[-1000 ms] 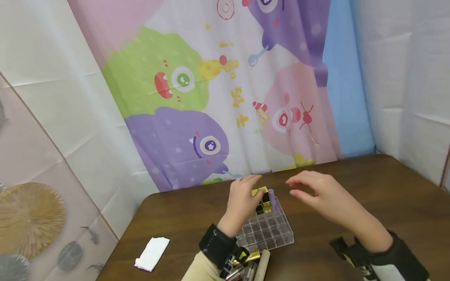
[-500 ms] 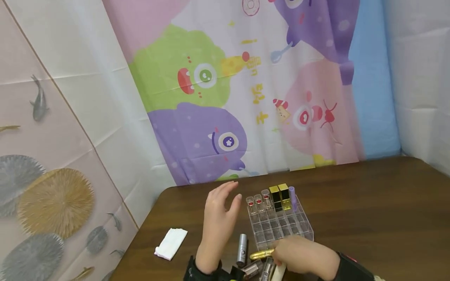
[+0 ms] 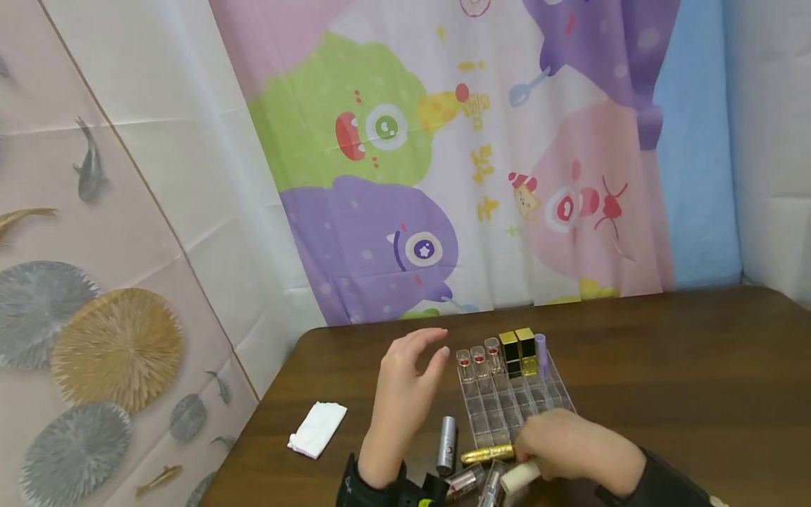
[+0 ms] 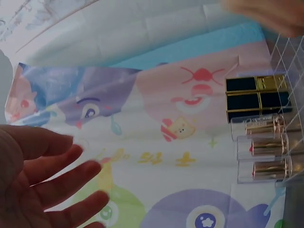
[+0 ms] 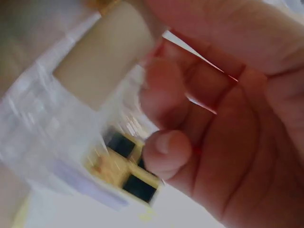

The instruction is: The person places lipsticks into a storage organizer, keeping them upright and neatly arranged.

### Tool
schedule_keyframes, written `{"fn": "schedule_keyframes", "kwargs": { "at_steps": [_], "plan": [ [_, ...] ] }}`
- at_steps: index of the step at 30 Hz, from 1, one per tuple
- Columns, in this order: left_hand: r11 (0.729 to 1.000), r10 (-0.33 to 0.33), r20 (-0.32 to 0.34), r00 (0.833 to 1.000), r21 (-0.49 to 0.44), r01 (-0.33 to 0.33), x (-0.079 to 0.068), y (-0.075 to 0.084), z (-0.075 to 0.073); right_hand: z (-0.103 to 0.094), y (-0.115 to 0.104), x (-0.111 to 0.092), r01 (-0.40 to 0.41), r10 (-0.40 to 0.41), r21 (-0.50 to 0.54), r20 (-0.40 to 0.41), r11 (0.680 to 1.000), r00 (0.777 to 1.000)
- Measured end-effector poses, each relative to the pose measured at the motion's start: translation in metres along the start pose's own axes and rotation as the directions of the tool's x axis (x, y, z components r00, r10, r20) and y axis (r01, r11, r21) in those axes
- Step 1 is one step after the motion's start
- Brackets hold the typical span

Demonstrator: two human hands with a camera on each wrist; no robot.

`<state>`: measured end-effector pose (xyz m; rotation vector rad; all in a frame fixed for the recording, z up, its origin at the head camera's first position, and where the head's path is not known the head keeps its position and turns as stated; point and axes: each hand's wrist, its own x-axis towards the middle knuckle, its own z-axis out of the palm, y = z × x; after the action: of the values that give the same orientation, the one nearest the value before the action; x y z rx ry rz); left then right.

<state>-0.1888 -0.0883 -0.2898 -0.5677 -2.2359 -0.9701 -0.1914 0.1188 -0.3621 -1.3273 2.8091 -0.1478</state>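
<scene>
My right hand (image 3: 564,447) pinches a cream-coloured cosmetic tube (image 3: 519,477) at the front edge of a clear lipstick organizer (image 3: 497,420); the tube (image 5: 107,54) is tilted between the fingers. The left hand (image 3: 405,398), fingers relaxed and holding nothing, is raised left of the organizer. Along its back row stand three clear-capped lipsticks (image 3: 479,362), two black-and-gold lipsticks (image 3: 510,352) and a slim purple tube (image 3: 541,355). In front lie a gold tube (image 3: 488,453), a silver tube (image 3: 446,445) and clear-capped lipsticks (image 3: 465,482), partly cut off by the frame.
A folded white tissue (image 3: 318,429) lies on the brown wooden table (image 3: 671,380) at the left. Behind the table hangs a curtain (image 3: 393,141) printed with cartoon monsters, with patterned cloth on the left.
My right hand has come down from right of the organizer and taken hold of the cream tube, which has since tilted. The left hand has drawn away leftward from the back row.
</scene>
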Motion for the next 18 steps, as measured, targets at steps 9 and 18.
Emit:
{"fn": "schedule_keyframes", "kwargs": {
  "at_steps": [9, 18],
  "plan": [
    [0.999, -0.041, 0.426, 0.904, -0.013, 0.051, 0.002, 0.01, 0.011, -0.048, 0.012, -0.017, 0.032, -0.076, -0.138, -0.334, 0.99, 0.94],
    [0.996, -0.077, 0.634, 0.77, 0.02, 0.084, -0.004, 0.017, 0.028, -0.047, 0.011, -0.021, 0.052, -0.166, -0.225, -0.522, 0.973, 0.837]
  ]
}}
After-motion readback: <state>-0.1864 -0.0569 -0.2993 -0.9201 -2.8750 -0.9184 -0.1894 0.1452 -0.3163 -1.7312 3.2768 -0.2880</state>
